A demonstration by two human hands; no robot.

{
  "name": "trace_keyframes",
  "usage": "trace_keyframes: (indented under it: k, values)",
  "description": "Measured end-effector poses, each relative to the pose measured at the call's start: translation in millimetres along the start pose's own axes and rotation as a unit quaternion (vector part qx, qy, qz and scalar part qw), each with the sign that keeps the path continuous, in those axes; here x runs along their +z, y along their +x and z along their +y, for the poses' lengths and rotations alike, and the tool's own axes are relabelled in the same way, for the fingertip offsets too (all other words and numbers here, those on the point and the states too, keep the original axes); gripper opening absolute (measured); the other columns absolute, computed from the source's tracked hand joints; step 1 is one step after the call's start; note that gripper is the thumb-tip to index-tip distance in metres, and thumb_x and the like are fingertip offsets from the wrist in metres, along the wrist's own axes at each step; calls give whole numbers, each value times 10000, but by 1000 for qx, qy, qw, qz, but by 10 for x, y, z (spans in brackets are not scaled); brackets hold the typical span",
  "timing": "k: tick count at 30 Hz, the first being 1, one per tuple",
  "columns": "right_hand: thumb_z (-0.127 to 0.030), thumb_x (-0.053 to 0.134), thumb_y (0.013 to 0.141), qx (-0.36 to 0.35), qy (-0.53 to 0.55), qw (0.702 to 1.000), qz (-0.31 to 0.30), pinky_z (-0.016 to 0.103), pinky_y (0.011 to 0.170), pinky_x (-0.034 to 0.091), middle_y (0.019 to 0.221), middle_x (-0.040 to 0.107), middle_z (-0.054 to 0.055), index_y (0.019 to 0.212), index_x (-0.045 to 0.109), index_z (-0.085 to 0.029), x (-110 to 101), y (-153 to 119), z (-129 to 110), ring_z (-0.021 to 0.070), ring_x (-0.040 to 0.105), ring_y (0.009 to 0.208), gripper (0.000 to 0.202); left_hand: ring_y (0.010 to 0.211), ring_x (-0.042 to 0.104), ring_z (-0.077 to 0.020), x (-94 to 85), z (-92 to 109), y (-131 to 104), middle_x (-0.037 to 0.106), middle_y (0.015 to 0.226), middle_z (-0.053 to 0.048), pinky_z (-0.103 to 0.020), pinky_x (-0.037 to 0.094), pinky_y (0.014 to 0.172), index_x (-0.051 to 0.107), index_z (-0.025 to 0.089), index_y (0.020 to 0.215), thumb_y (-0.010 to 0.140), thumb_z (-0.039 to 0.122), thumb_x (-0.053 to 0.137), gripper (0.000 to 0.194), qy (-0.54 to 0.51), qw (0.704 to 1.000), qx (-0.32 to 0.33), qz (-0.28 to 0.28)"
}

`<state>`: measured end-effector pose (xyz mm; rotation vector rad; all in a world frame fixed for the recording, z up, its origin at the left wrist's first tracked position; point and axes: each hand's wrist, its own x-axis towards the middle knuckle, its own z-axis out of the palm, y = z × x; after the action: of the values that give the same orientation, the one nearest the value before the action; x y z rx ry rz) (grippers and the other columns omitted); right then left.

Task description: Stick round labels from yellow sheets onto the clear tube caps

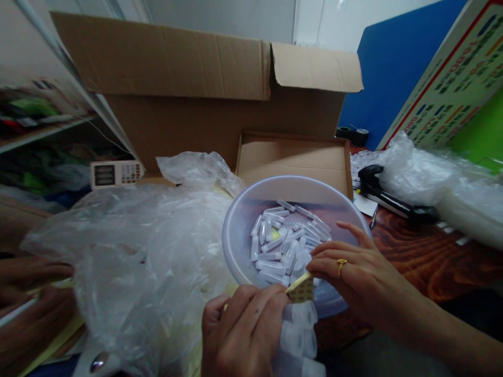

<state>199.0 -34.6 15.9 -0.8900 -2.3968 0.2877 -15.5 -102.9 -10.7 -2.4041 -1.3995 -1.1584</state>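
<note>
My left hand (247, 330) is closed at the bottom centre, in front of the basin. Several translucent plastic tubes (301, 335) stick out from its right side, bunched together. A yellow-edged strip with a brown pattern (302, 290) comes out from beside the left hand's fingers, above the tubes. The far end of this strip is between the fingertips of my right hand (353, 264), which wears a ring; its other fingers stretch over the basin's rim. Many similar tubes (288, 246) lie loose inside the pale lilac basin (238, 225). Both thumbs are largely hidden.
Clear plastic bags (157, 235) spread left of the basin. A large cardboard box (188, 120) and a shallow carton (294, 159) stand behind. At right lie a black tape dispenser-like tool (389, 196) and plastic wrap (424, 173). Another person's hands (39, 298) are at far left.
</note>
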Motion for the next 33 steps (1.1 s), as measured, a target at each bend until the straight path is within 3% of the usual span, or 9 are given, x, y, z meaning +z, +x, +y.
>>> trace_keyframes:
  k: [7,17,26,33]
  values:
    - [-79,447,970,-14,-55,998,-1,386,1181,69,919,721,-44,985,670,-219,6,-17,-20,106,666,912,264,855,651,-155,17,-48,-11,746,956,-14,-314,337,784,629,162,1033,894,163,518,178,-12,1000,1,-1]
    - [-27,336,974,-60,-109,992,8,394,1200,34,938,719,1,971,662,-168,6,-34,-56,122,668,881,355,797,657,-197,47,49,192,728,773,-50,-333,393,801,711,197,922,899,317,525,223,34,997,-5,63]
    - [-58,411,959,-33,-64,997,-36,405,1194,83,951,708,-13,1008,649,-201,0,-57,0,120,657,924,283,826,659,-165,19,-1,11,754,923,-27,-317,344,765,646,159,1005,889,156,540,157,6,1000,5,8]
    - [-10,422,909,-13,-12,999,-47,398,1185,97,879,696,-33,953,647,-213,-60,-27,-2,108,662,880,306,840,644,-169,24,8,-9,747,963,-19,-332,327,767,615,153,1034,923,196,534,144,-11,1000,7,-4]
